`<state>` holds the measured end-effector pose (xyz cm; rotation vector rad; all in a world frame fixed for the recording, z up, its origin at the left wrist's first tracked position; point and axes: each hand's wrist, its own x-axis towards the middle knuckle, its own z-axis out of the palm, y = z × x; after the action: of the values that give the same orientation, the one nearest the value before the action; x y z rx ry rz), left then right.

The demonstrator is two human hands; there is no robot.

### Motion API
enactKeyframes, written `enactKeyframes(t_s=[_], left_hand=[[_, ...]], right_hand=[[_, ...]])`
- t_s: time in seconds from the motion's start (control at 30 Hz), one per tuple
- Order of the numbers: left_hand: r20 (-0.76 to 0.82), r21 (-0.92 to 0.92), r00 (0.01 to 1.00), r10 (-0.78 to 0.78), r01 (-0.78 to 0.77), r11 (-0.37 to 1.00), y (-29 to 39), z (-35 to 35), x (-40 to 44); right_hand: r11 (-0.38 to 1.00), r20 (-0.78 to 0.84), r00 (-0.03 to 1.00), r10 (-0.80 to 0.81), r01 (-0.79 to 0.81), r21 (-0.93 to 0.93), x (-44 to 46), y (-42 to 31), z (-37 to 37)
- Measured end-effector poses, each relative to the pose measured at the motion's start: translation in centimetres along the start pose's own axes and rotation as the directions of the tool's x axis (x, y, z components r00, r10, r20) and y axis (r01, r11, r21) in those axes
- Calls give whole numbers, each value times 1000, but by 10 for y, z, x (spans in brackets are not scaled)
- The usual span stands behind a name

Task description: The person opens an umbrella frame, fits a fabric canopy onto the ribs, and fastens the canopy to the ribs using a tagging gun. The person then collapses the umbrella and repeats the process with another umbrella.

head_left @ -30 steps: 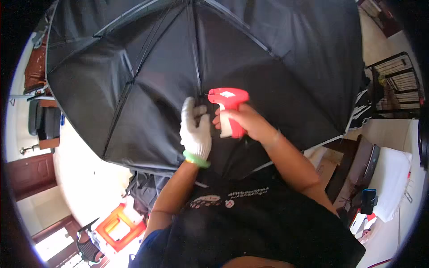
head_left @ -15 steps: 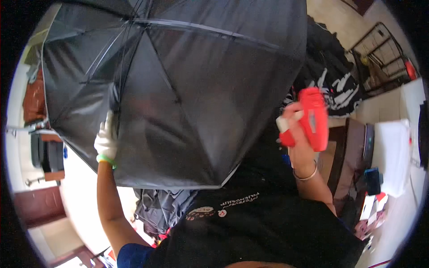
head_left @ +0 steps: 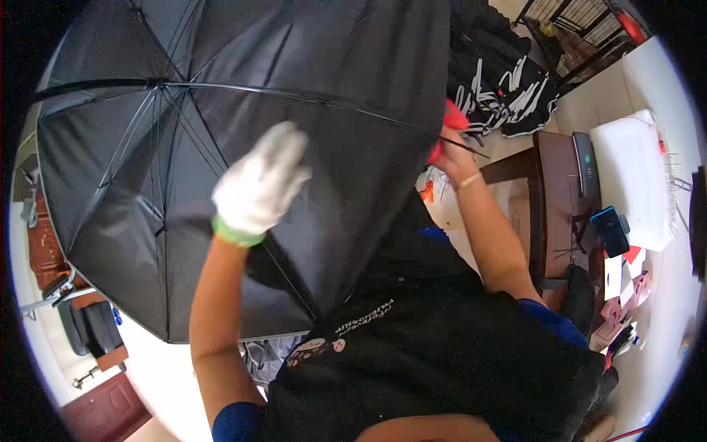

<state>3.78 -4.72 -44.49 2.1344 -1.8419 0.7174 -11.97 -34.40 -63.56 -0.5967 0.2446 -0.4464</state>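
Note:
An opened black umbrella fills the upper left, its inside with metal ribs and shaft facing me. My left hand, in a white glove with a green cuff, is in front of the canopy. Motion blurs its fingers, but the thumb stands apart and nothing shows in the hand. At the canopy's right edge, my right hand is closed around a red hand-held tool, partly hidden by the fabric. A thin rib tip crosses in front of this hand.
Black fabric with white stripes is piled behind the umbrella. A dark wooden table is at the right, with a phone on a stand and a white padded block nearby. A black wire rack stands beyond.
The umbrella has turned and shifted left, bringing its shaft into view. My left hand has left the shaft area and moved right. My right hand has moved up and left to the canopy edge.

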Motion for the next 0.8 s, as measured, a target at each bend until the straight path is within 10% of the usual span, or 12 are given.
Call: enactKeyframes(t_s=[0.13,0.33,0.5,0.8], left_hand=[[165,-98,984,71,-55,994,52,49,85],[483,75,867,125,-183,980,66,93,117],[351,38,936,23,-39,999,53,119,115],[403,79,910,-98,72,994,53,129,116]], right_hand=[[982,-49,982,185,-186,-21,13,8,-11],[998,-54,998,-40,37,-49,-34,-39,36],[781,-228,844,-485,301,-547,-49,-55,51],[668,-313,780,-542,174,-724,-60,-59,54]])
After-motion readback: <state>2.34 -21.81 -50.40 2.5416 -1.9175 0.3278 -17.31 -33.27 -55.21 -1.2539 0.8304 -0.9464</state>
